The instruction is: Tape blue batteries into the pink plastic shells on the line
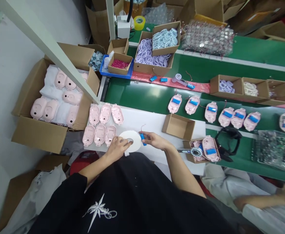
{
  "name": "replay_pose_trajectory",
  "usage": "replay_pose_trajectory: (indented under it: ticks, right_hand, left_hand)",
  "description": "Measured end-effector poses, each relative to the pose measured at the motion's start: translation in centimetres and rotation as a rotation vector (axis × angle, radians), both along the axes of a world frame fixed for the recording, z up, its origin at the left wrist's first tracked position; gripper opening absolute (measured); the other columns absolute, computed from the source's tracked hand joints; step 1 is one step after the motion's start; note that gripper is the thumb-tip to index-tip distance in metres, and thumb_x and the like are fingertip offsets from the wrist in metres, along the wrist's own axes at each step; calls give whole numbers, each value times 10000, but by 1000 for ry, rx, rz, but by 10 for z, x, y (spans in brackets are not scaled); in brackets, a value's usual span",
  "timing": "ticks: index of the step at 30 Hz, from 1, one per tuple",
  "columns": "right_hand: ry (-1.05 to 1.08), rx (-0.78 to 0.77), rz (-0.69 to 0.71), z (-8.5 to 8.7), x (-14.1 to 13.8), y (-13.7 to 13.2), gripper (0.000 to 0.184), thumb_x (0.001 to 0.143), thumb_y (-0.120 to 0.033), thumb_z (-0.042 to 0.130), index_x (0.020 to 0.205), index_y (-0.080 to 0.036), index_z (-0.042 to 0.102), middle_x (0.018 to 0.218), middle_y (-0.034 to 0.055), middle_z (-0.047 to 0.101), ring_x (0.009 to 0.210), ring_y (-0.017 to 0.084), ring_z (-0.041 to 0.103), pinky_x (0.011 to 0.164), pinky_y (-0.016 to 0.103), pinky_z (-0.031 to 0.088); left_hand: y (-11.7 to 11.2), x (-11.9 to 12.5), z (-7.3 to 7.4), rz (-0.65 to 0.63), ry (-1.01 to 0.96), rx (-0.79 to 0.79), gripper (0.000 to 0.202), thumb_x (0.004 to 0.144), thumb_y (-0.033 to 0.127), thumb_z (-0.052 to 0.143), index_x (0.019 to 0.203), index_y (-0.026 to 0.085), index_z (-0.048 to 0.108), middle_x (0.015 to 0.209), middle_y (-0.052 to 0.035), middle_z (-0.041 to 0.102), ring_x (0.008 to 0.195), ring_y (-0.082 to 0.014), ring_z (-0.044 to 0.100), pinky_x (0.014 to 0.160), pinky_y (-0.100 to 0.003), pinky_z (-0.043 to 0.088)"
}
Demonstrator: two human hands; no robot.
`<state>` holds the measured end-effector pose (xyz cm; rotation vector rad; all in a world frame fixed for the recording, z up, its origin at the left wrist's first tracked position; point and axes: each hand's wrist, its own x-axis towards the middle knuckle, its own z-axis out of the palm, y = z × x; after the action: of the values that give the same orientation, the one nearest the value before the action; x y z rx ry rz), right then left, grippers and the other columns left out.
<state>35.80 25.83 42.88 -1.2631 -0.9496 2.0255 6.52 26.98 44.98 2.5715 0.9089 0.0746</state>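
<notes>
My left hand [118, 149] is closed on a white roll of tape [135, 139], its fingers reaching the roll's centre hole. A short end of tape hangs off the roll's lower edge. Between the fingertips of my right hand [154, 140] is a blue battery [142, 136] with thin wires at its top, held right beside the roll; I cannot tell whether the two touch. Several pink plastic shells [100, 134] lie in two rows on the white tabletop [142, 118], just left of my left hand.
An open carton [47, 136] of pink shells stands at left. Shells with batteries [193, 104] line the green conveyor [137, 94]. An open cardboard box [178, 126] sits right of my hands, near a small fan part [195, 151] and black headphones [230, 143]. A co-worker's arm [259, 198] shows at lower right.
</notes>
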Motion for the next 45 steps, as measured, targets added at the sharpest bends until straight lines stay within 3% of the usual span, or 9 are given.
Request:
replay_pose_trajectory:
  ticks: [3, 10, 15, 20, 24, 27, 32, 41, 45]
  right_hand:
    - [-21, -53, -26, -9, -10, 8, 597, 741, -412, 893, 1266, -178, 733, 991, 79, 774, 911, 239, 709, 815, 379, 611]
    - [78, -87, -500, -43, -55, 0, 610, 712, -549, 899, 1190, -243, 676, 1082, 90, 769, 1029, 273, 730, 939, 453, 597]
    - [-14, 224, -693, -72, -32, 95, 550, 810, -558, 821, 1240, -284, 613, 1280, 89, 719, 1243, 258, 675, 1040, 450, 559]
    - [-537, 413, -106, -118, -80, 198, 514, 872, -357, 737, 1336, -181, 605, 1241, 151, 737, 1129, 297, 696, 1004, 476, 562]
    - [-989, 636, 508, -135, -126, 229, 501, 918, -175, 608, 1418, -158, 577, 1378, 181, 686, 1163, 310, 680, 1003, 421, 536]
    - [-1133, 700, 806, -142, -142, 237, 531, 947, -111, 501, 1477, -111, 501, 1383, 232, 668, 1133, 314, 700, 944, 388, 543]
    - [-1226, 741, 944, -154, -152, 237, 570, 956, -69, 435, 1525, -89, 441, 1391, 258, 650, 1160, 330, 703, 948, 401, 548]
    - [-1060, 971, 1011, -180, -141, 231, 584, 900, 15, 455, 1453, -120, 582, 1507, 160, 618, 1459, 248, 507, 1176, 364, 452]
    - [-1057, 929, 984, -194, -139, 236, 618, 889, 12, 499, 1477, -154, 586, 1533, 141, 606, 1423, 234, 545, 1163, 362, 473]
  left_hand:
    - [1, 3, 1, 16, 64, -2, 545, 969, 56, 503, 1436, 309, 626, 1151, -78, 723, 1042, -270, 532, 932, -460, 426]
    - [20, -19, 8, 21, 131, -85, 556, 932, 54, 531, 1437, 269, 622, 1285, -90, 695, 1033, -279, 529, 897, -455, 398]
    - [14, -58, 2, 59, 146, -176, 640, 875, 4, 535, 1427, 309, 642, 1244, -66, 705, 1085, -277, 518, 962, -448, 405]
    - [-9, -85, -17, 397, 133, -171, 616, 849, 99, 643, 1438, 277, 659, 1280, -94, 680, 1107, -299, 486, 999, -461, 435]
    - [-21, -100, -24, 568, 92, -149, 539, 872, 172, 676, 1406, 241, 686, 1269, -108, 676, 1117, -298, 491, 1013, -448, 452]
    - [-29, -114, -27, 622, 73, -160, 522, 875, 172, 676, 1393, 230, 693, 1301, -109, 673, 1129, -288, 522, 1037, -446, 448]
    - [-41, -135, -36, 720, 28, -155, 511, 867, 173, 692, 1375, 226, 709, 1257, -103, 687, 1131, -293, 528, 1051, -441, 447]
    - [-54, -145, -46, 777, -29, -189, 490, 870, 183, 710, 1357, 228, 719, 1199, -109, 682, 1113, -286, 519, 1038, -438, 458]
    - [-59, -145, -51, 811, -19, -221, 488, 860, 195, 714, 1346, 235, 729, 1204, -109, 673, 1110, -293, 514, 1044, -459, 454]
